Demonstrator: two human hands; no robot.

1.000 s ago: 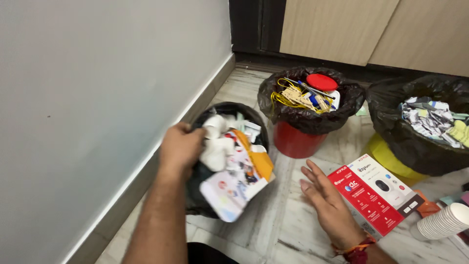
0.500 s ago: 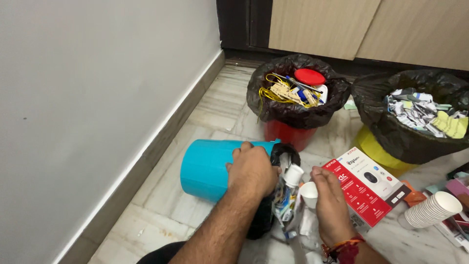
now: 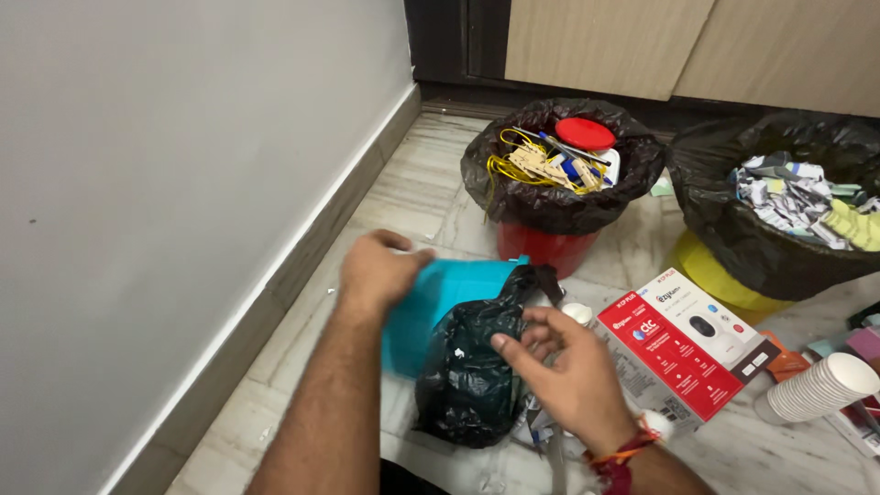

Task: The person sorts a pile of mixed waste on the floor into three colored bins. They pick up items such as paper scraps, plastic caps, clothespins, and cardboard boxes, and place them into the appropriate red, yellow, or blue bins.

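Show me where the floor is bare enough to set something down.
Bare marble floor between the grey wall and the red bin, and lower left by the skirting. Crowded around the tipped blue bin, black bag, red box and cup stack.

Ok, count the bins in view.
3: a blue bin on its side under the left hand, a red bin behind it, a yellow bin at right.
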